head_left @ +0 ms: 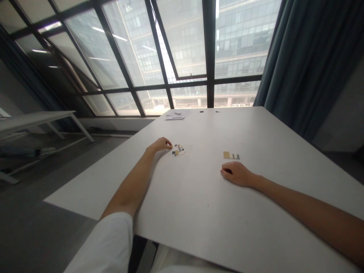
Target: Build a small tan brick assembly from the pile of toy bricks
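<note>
Left hand (161, 144): resting on the surface (199, 197), fingers curled loosely, fingertips touching or just short of a small cluster of bricks (178, 150). The cluster shows tan, dark and pale pieces lying loose and close together; whether a piece is pinched between the fingertips cannot be told at this size.

Right hand (237, 173): lying on the surface with the fingers curled under, near a short row of joined bricks (231, 155) but apart from it. It appears to hold nothing, though the underside of the fingers is hidden.

Progress, as judged from the layout: the row on the right, a tan plate with grey pieces set against it, looks already put together. The cluster by the left hand looks unsorted and not yet added. Work therefore appears to be at an early stage, with most pieces still loose.

Surface: a large pale tabletop, matt, with faint marks. At the far edge lie some sheets of paper (176, 115) and two small dark spots (201, 112) whose nature cannot be made out.

Room: tall windows with dark frames (209, 57) face an office building. A dark curtain (309, 64) hangs at the right. A second table (34, 120) stands at the left on a grey floor (42, 178).
</note>
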Available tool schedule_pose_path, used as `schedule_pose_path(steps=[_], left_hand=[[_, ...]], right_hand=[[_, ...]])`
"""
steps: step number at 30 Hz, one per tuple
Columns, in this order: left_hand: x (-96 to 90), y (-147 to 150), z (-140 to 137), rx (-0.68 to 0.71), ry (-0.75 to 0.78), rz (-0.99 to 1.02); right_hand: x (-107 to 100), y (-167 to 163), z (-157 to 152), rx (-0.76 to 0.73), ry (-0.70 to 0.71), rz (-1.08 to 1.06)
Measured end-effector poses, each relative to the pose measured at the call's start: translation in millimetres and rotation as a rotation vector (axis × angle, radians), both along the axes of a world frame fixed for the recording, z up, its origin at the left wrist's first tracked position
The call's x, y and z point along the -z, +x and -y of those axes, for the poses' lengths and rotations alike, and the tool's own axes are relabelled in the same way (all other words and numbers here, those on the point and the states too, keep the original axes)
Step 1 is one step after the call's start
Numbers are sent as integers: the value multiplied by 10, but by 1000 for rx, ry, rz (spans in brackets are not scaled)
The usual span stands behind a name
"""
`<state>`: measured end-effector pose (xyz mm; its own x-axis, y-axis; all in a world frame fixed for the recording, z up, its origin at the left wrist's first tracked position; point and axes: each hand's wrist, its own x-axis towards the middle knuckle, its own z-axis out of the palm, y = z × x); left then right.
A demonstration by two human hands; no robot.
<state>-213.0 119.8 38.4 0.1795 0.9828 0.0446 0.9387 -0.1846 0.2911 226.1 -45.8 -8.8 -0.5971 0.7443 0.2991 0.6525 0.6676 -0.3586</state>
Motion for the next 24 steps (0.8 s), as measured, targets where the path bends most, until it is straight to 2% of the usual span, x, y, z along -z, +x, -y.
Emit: schedule_pose_path(steps=[5,10,14,17,20,24], left_hand=[[-53,15,27,0,49,-26],[-349,171,103,13,187,-40],[-646,573,302,161,326,24],[-754,1002,539,328,291,118],[-688,1463,807,484,232,136],[-346,2017,1132,638,206,129]], right_hand=[[-18,-7,13,0,-1,3],[-15,-7,5,-2,1,4],[-17,-8,8,1,1,9],[-18,-13,6,14,3,11],[-12,-18,-3,14,6,12],[1,-22,-3,16,14,1]])
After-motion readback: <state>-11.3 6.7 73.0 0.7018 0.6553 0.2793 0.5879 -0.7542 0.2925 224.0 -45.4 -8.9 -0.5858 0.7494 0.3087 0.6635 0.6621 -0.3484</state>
